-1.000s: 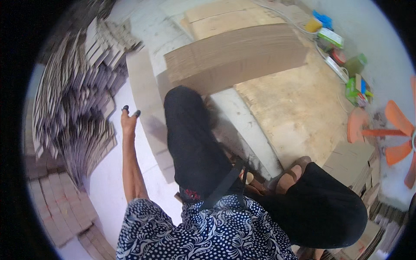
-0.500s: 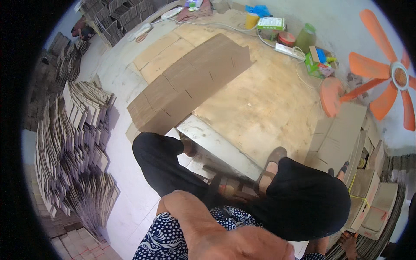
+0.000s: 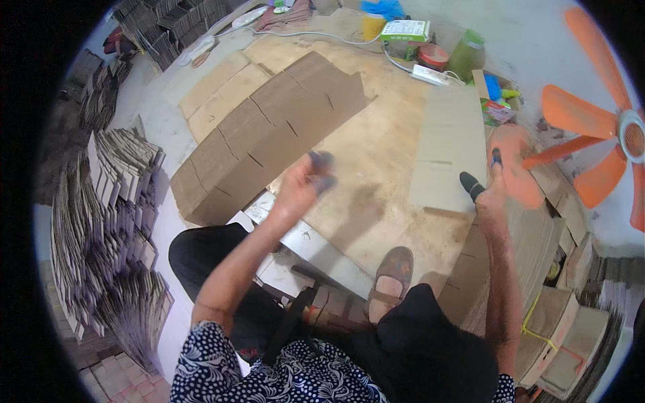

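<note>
Past the cardboard sheet, a blue item inside a box.

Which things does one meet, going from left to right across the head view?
Fanned cardboard pile, left hand, shoe, cardboard sheet, right hand, orange fan.

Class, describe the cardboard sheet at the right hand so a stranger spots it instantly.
Find the orange fan at right. Left of its base is a cardboard sheet overlapped by the right hand. Flat and pale, it differs from the long, darker cardboard block further left.
</note>
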Tool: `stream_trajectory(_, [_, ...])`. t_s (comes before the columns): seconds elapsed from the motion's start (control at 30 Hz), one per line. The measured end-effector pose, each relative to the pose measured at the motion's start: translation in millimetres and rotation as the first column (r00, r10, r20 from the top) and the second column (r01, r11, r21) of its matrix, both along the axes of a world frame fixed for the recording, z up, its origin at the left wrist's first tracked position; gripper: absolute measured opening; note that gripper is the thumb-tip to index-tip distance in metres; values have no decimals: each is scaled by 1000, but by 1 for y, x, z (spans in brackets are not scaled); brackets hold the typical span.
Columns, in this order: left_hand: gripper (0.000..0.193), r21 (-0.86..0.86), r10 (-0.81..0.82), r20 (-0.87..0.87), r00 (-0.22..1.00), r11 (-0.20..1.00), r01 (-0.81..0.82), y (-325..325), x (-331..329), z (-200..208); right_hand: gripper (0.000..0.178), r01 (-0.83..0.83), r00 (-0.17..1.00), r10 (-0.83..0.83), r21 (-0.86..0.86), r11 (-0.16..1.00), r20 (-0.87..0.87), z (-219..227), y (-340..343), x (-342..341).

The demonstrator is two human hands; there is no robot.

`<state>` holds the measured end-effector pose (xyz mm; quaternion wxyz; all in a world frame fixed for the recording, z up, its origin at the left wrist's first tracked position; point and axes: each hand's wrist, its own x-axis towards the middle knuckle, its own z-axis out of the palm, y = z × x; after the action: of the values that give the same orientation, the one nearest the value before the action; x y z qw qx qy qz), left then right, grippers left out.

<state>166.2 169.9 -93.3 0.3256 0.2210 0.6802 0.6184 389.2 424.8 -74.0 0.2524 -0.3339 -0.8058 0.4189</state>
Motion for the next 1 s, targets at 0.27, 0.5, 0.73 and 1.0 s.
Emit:
stream_trajectory(0.27, [55,-499,-465,-866,186,771,-395,70,-132,-66,68,-196,980,190,157,968,50,-28,17,-84])
stream_trajectory(0.5, [32,-419,-306,-893,330,834,-359,82,-191,-73,67,-116,987,143,287,951,-75,-54,14,-112])
stream_trajectory(0.73, [18,-752,-623,-614,484,649,-119,83,-210,-60,68,-127,970,188,339,932,-153,-38,-8,-138])
stream_trajectory(1.0, [19,-274,-138,-900,413,917,-290,75,-221,-46,64,-98,973,172,401,911,-153,-22,-23,-137])
